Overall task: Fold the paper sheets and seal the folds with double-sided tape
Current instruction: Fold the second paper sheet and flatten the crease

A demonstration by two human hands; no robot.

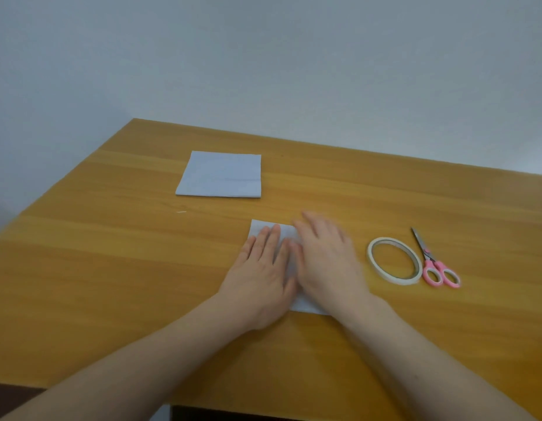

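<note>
A folded white paper sheet (260, 227) lies in the middle of the wooden table (111, 268), mostly hidden under both hands. My left hand (262, 268) lies flat on its left part with straight fingers. My right hand (327, 259) presses flat on its right part, slightly blurred. A second folded white sheet (219, 174) lies farther back, apart from the hands. A roll of double-sided tape (394, 260) lies flat to the right of my right hand.
Pink-handled scissors (435, 262) lie just right of the tape roll, blades pointing away. A tiny white scrap (181, 212) sits left of centre. The table's front edge runs along the bottom of the view, its far edge meets a pale wall.
</note>
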